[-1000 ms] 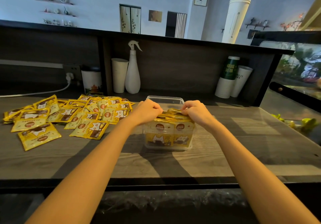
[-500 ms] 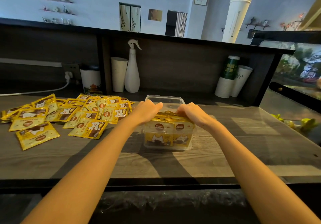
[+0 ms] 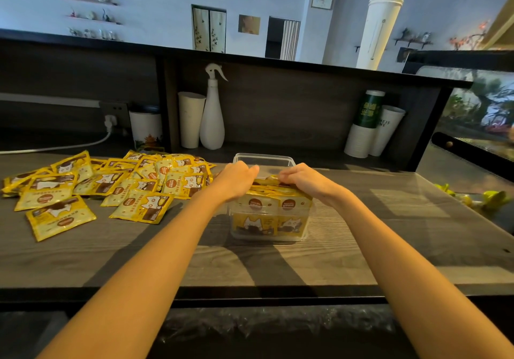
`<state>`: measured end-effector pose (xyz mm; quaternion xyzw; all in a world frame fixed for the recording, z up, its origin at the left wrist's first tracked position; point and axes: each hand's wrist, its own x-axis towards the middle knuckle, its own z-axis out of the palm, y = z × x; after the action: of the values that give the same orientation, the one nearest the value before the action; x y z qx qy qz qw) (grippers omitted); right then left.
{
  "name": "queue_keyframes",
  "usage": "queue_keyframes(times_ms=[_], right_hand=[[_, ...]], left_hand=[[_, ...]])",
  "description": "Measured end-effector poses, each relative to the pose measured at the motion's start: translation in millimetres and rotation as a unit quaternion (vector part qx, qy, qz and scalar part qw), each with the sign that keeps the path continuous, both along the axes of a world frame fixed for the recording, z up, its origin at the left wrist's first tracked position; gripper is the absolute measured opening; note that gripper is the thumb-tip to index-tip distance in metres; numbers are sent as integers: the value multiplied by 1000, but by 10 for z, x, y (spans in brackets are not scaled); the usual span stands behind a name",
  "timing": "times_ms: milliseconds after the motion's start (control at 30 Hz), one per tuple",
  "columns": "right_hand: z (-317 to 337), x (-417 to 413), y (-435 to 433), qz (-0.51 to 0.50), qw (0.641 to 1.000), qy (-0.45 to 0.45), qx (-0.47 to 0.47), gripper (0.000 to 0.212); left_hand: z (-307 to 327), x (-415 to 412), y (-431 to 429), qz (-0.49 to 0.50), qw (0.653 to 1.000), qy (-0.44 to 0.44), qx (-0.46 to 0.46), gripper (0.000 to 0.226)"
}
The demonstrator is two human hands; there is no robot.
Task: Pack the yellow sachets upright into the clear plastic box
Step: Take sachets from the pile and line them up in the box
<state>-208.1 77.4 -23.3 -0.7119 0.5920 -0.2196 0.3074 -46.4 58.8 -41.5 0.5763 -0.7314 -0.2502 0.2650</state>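
Observation:
A clear plastic box [image 3: 266, 158] stands on the dark wooden counter, its near half filled with several yellow sachets [image 3: 268, 211] standing upright in rows. My left hand [image 3: 236, 179] has its fingers curled over the tops of the packed sachets at the box's left side. My right hand [image 3: 307, 182] does the same at the right side, its fingers bent down onto the sachet tops. A loose pile of yellow sachets [image 3: 111, 183] with cat pictures lies flat on the counter to the left of the box.
At the back stand a white spray bottle [image 3: 212, 113], a tall white cup [image 3: 191, 119], a printed cup [image 3: 146, 130] and stacked cups [image 3: 371, 124]. A white cable [image 3: 69, 145] runs along the back left. A glass case [image 3: 478, 124] borders the right.
Both hands have shifted slightly along the sachet tops in the box, the right hand a little nearer the left. The box and the loose pile have stayed in place.

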Motion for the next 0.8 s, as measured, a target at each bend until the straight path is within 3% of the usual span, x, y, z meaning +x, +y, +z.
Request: queue_keyframes(times_ms=[67,200,333,533,633,800], right_hand=[[-29,-25,-10,-1,1000,-12,-22,34],[-49,-54,-19,9,999,-35,-24,30],[-63,-59,-2,4,999,-37,-2,31],[-89,-67,5,-2,999,-36,-15,33],[-117,-75,9,-4,999,-44,-18,31],[-122,-63,18,-11,998,-46,-40,30]], left_hand=[[7,-11,0,4,1000,-16,-21,27],[33,-54,-20,-21,995,-87,-37,37],[71,-88,-22,-38,993,-109,-4,44],[93,-56,-41,-78,996,-24,-29,33],[136,-74,-19,-108,993,-20,-41,22],[187,-105,-51,-106,994,-27,-17,24]])
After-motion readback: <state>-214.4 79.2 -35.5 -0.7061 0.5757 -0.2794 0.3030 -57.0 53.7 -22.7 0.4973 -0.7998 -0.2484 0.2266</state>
